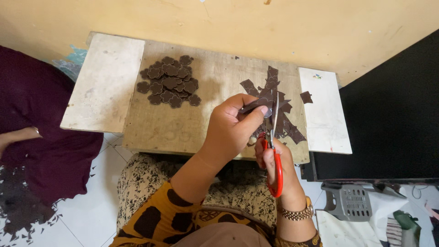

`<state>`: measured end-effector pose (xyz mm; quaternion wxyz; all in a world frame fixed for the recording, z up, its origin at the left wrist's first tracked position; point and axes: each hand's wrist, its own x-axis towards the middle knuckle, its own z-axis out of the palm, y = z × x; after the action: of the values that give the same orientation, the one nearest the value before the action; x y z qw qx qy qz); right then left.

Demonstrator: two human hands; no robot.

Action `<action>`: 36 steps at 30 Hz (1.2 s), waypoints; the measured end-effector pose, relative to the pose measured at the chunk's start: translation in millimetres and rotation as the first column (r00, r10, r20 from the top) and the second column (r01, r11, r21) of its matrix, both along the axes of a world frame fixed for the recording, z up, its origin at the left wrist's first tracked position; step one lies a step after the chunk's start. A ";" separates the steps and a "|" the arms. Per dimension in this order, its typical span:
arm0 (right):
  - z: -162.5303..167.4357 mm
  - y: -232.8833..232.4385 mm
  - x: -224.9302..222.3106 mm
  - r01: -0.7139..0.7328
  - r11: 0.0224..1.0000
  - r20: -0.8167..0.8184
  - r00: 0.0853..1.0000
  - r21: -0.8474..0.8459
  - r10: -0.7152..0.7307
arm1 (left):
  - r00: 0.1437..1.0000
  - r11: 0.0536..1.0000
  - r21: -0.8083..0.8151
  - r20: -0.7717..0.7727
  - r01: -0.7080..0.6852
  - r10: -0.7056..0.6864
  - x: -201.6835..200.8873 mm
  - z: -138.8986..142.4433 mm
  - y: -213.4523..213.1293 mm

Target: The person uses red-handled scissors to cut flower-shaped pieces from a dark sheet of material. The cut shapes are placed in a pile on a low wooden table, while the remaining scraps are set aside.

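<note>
Over the bench: my two hands work above its near edge.
Done: a pile of cut flower shapes (170,81) lies on the wooden bench (201,123), well apart to my left.
Left: dark strips and offcuts (280,114) sit behind my hands, uncut by the look of it.
Left hand (231,128): raised, fingers pinched together on a dark piece (257,106).
Right hand (276,164): wrist low, fingers closed through the red-handled scissors (273,142), blades up at the piece.

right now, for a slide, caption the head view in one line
Left hand holds a dark brown piece while right hand cuts it with red-handled scissors over a wooden board.
</note>
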<state>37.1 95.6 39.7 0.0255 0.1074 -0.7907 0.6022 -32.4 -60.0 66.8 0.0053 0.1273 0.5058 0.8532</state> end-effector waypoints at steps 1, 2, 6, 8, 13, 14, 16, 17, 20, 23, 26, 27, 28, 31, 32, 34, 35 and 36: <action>-1.4 0.2 -0.2 0.011 1.000 0.017 1.000 -0.006 -0.011 | 1.000 1.000 -0.002 -0.004 0.002 -0.002 -0.5 -0.7 -1.0; -2.8 0.3 0.2 0.022 1.000 0.033 0.999 -0.012 -0.022 | 1.000 1.000 -0.004 -0.009 0.004 -0.004 -0.7 -1.2 -1.5; -7.0 -1.5 0.2 0.001 0.997 0.040 0.999 -0.081 0.002 | 1.000 0.999 0.050 0.010 0.017 -0.018 -0.3 -1.6 -0.5; -6.5 -2.4 0.1 -0.005 0.995 0.041 0.999 -0.104 0.009 | 1.000 0.999 0.048 0.005 0.007 -0.007 -0.1 -1.0 0.1; 1.3 -5.1 0.4 -0.103 0.994 -0.037 0.994 -0.033 0.102 | 0.998 0.997 0.053 0.028 0.061 -0.062 0.9 2.3 -0.7; 2.7 -6.1 0.7 -0.138 0.990 -0.054 0.989 -0.040 0.135 | 0.997 0.997 0.042 0.033 0.066 -0.068 1.3 3.2 -1.0; 4.7 -8.0 2.0 -0.104 0.993 -0.026 0.994 -0.051 0.103 | 0.998 0.999 -0.002 0.050 0.047 -0.047 2.7 5.2 -1.7; 5.0 -8.7 3.0 -0.089 0.994 -0.010 0.996 -0.057 0.088 | 0.998 0.999 -0.024 0.060 0.037 -0.035 3.6 6.1 -2.2; 3.6 -8.7 3.8 -0.043 0.995 0.001 0.999 -0.092 0.043 | 0.997 0.999 -0.042 0.073 0.030 -0.027 4.8 8.4 -3.7; 0.1 -6.3 4.4 -0.033 0.990 0.038 0.999 -0.137 0.038 | 0.999 0.999 -0.024 0.037 0.030 -0.029 4.3 9.5 -5.6; -3.2 -4.0 2.9 -0.065 0.985 0.032 0.997 -0.159 0.071 | 0.998 0.999 -0.043 0.050 0.034 -0.031 2.7 10.1 -7.5; -3.9 -3.4 3.0 -0.063 0.985 0.040 0.997 -0.158 0.070 | 0.998 0.999 0.008 0.050 0.050 -0.050 2.1 10.5 -8.0; -4.4 -2.8 3.1 -0.060 0.986 0.048 0.996 -0.157 0.068 | 0.996 0.996 0.058 0.048 0.066 -0.069 1.4 11.1 -8.4; -5.0 -0.9 3.9 -0.048 0.990 0.064 0.996 -0.131 0.057 | 0.996 0.997 0.017 0.052 0.070 -0.071 0.3 13.4 -11.8; -5.2 -0.2 3.8 -0.044 0.992 0.068 0.996 -0.118 0.053 | 0.997 0.998 -0.028 0.055 0.064 -0.063 -0.1 14.2 -13.7; -5.3 2.4 2.9 -0.069 0.993 0.062 0.995 -0.099 0.076 | 0.997 0.997 -0.053 0.055 0.060 -0.057 -1.2 15.4 -17.7; -5.7 3.5 2.2 -0.082 0.993 0.060 0.994 -0.090 0.088 | 0.997 0.996 -0.066 0.055 0.058 -0.054 -1.4 15.6 -19.5; -6.5 3.7 1.7 -0.077 0.993 0.065 0.994 -0.089 0.083 | 0.997 0.995 -0.072 0.054 0.063 -0.059 -1.5 15.6 -20.8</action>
<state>38.8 99.3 33.2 -0.0211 0.1171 -0.7594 0.6397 -33.9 -80.8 82.4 0.0490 0.1204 0.5326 0.8363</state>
